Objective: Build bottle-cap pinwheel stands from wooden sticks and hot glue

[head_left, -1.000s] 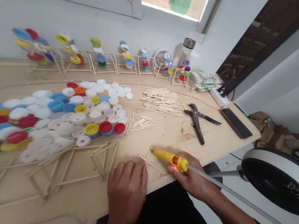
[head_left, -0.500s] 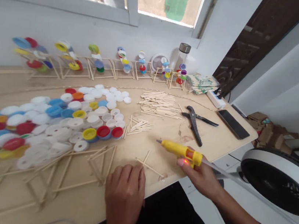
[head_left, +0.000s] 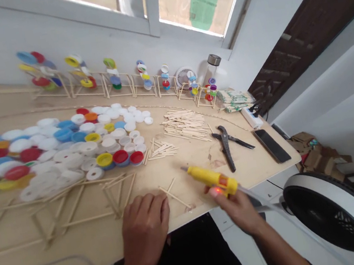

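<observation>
My right hand is wrapped round a yellow hot glue gun, its indicator glowing red near my thumb. The gun's nozzle points left, above the table. Curled at the table's front edge is my left hand, knuckles up, fingers pressed together; its fingertips and anything inside are hidden. Just right of it lie two crossed wooden sticks. To its left stand joined stick frames. Beyond the hands are a small heap of short sticks and a larger pile of long sticks.
Many coloured bottle caps cover the left of the table. Pliers and a phone lie at right. Several stick-and-cap models line the wall, with a glass bottle. A fan stands beside the table.
The view has shifted slightly, moving the scene a little to the left. Both hands, the glue gun and the crossed sticks keep nearly the same places relative to the table.
</observation>
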A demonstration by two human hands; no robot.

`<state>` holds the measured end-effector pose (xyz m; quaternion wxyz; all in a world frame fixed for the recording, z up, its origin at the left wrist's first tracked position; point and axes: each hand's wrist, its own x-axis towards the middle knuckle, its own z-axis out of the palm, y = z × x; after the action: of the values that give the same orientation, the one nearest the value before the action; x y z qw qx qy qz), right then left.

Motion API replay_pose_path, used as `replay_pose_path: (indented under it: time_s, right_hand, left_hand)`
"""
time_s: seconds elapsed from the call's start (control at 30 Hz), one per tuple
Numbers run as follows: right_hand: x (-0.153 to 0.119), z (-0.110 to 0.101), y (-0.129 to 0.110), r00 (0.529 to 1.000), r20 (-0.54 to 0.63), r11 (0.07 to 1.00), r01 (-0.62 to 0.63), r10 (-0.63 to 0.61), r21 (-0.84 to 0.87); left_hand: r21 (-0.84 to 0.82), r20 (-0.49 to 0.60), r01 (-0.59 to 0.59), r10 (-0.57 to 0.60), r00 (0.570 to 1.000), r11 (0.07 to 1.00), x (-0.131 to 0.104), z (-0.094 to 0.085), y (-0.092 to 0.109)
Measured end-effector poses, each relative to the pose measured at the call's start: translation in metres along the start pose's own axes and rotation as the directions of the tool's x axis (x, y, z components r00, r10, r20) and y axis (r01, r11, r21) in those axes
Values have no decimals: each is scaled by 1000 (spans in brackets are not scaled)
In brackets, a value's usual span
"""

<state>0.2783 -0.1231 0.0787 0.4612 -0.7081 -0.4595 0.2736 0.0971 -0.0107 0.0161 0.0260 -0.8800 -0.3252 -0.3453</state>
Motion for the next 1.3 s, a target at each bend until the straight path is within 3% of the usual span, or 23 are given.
replay_pose_path:
  time_s: [0.07, 0.1, 0.17, 0.23, 0.33, 0.43, 0.53, 0.6, 0.97, 1.13, 1.2, 1.3]
  right_hand:
    - [1, -27, -14, 986, -135, 993, 108, -100, 55]
    - [2, -43, -20, 955, -227, 977, 206, -189, 52]
    - [4, -73, -28, 877, -377, 953, 297, -297, -58]
    - [8, -94, -23, 818, -437, 923, 285, -375, -259]
    - [23, -107, 7, 830, -343, 805, 194, -439, -561]
    - [41, -111, 49, 840, -175, 590, 196, -513, -783]
    - [56, -117, 78, 889, -25, 412, 187, -458, -892]
    - [63, -122, 87, 902, 17, 368, 193, -432, -910]
    - [89, -128, 105, 937, 79, 344, 202, -339, -917]
    - [73, -138, 79, 943, 103, 374, 224, -318, -900]
    - [56, -126, 58, 928, 27, 467, 213, -373, -858]
    - [26, -77, 26, 897, -90, 680, 260, -433, -685]
  left_hand:
    - [-1, -12, -6, 6, 1000, 1000, 0, 0, -1]
    - [-1, -16, -15, 15, 1000, 1000, 0, 0, -1]
    - [0, -21, -31, 31, 999, 1000, 0, 0, -2]
    - [-3, -28, -46, 46, 999, 999, 0, 1, -3]
    - [0, -48, -56, 56, 997, 998, 0, 3, -4]
    - [23, -57, -65, 66, 996, 998, 0, 3, -4]
    - [37, -51, -66, 68, 996, 997, 0, 2, -3]
    - [39, -50, -66, 68, 996, 997, 0, 2, -3]
    - [38, -11, -21, 21, 1000, 999, -2, 2, -2]
    - [26, -10, 14, -14, 1000, 1000, -1, 2, 1]
    - [21, -11, 17, -17, 1000, 1000, -1, 1, 1]
    - [19, -3, 24, -24, 1000, 1000, -1, 1, 1]
